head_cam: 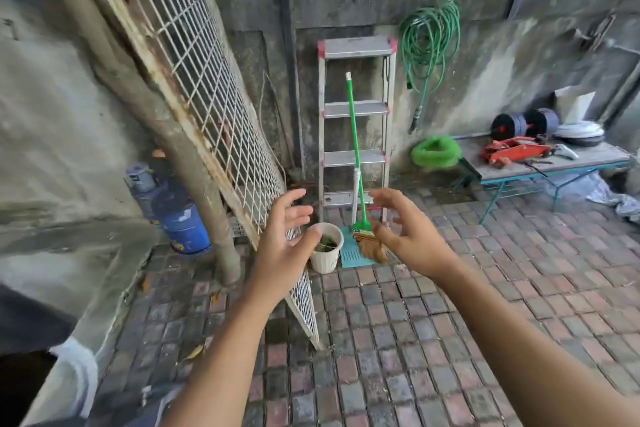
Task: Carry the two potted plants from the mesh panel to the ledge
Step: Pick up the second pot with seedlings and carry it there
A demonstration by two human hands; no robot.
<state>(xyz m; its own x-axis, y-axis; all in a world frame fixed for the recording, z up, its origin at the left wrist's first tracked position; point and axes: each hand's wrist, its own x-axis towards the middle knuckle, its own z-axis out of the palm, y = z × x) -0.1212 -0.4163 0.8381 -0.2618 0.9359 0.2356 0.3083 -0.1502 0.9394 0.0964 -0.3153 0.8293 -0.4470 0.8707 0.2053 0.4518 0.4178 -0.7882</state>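
Both hands are out in front with fingers spread wide and nothing in them, the left hand (284,239) and the right hand (408,229) framing a small white plastic pot with a sparse green plant (325,248). The pot stands on the brick-paved floor (415,340) at the foot of the rusty white wire mesh panel (194,80), which leans against a concrete post. This looks like the reach for a pot; only one is visible, and I cannot tell where the second is. The next move calls for lowering both palms onto the pot's sides without knocking the green-handled broom (356,163) just beside it. Behind stand an aluminium stepladder (356,107), a coiled green hose (429,38) and a blue gas cylinder (180,218); a low surface (588,158) carries tools.
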